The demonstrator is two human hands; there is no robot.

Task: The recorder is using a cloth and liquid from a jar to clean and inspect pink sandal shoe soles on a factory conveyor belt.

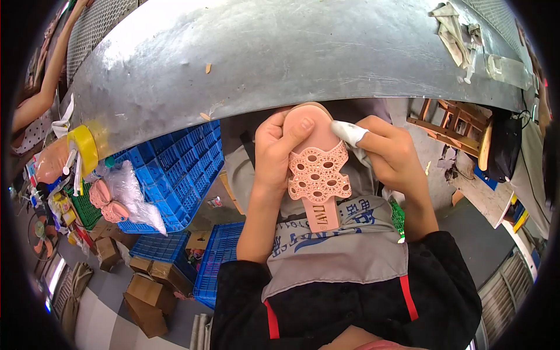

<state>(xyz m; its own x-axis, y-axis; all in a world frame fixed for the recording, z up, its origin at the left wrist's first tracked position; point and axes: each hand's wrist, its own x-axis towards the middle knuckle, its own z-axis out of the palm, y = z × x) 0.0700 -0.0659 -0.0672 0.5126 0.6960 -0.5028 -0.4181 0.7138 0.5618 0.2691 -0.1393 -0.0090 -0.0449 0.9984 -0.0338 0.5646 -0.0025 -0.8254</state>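
In front of my apron sits a pink slide sandal [318, 174], its rounded sole end pointing up. A lacy strap with oval cut-outs crosses it, and dark printing marks the narrower lower end. My left hand [279, 143] is closed around its left side, thumb pressed on the insole and the other fingers mostly behind. At the right edge of the sole is my right hand [395, 153], its fingers bent. A white cover [350, 133] wraps one of its digits, whose tip touches the sandal's edge. Some right fingertips are hidden.
A grey metal worktop [251, 64] curves just beyond my hands. Blue crates [175, 175] stand at the left, with pink sandals [108, 201] and clear plastic on top. Yellow tape [86, 149] lies at the worktop's left end. A wooden stool [455, 125] is at right; another person's arm [55, 70] shows far left.
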